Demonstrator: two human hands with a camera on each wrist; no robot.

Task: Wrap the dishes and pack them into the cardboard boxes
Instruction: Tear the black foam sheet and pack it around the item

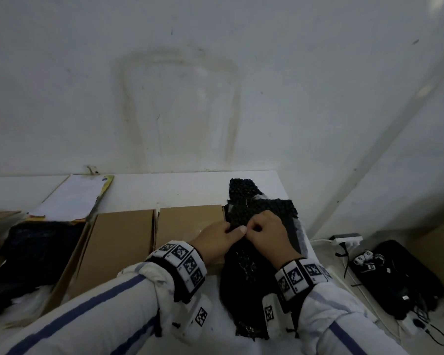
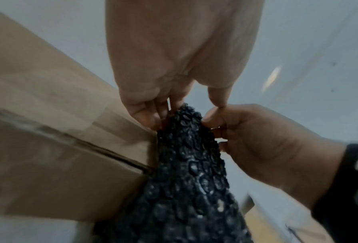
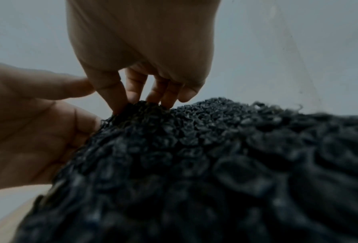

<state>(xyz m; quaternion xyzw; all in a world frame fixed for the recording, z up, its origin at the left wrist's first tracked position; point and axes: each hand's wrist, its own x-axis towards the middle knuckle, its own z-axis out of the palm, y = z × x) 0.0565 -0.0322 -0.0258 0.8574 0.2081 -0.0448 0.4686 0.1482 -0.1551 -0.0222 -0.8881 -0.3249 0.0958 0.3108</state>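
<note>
A sheet of black bubble wrap [image 1: 244,275] lies bunched on the right end of the white table [image 1: 190,187], and more of it [image 1: 256,203] is piled behind my hands. My left hand [image 1: 235,230] and right hand [image 1: 251,228] meet over it, and each pinches its top fold. In the left wrist view my left fingers [image 2: 153,115] grip the bubble wrap [image 2: 190,164] opposite my right hand [image 2: 257,139]. From the right wrist, my right fingers [image 3: 120,98] dig into the bubble wrap [image 3: 194,164] beside my left hand [image 3: 28,131]. No dish shows; whatever the wrap covers is hidden.
Two brown cardboard boxes [image 1: 116,247] [image 1: 190,221] stand side by side left of my hands. An open box [image 1: 62,272] at the far left holds a dark wrapped bundle [image 1: 36,252]. A power strip [image 1: 346,238] and a black bag [image 1: 400,278] with cables lie to the right of the table.
</note>
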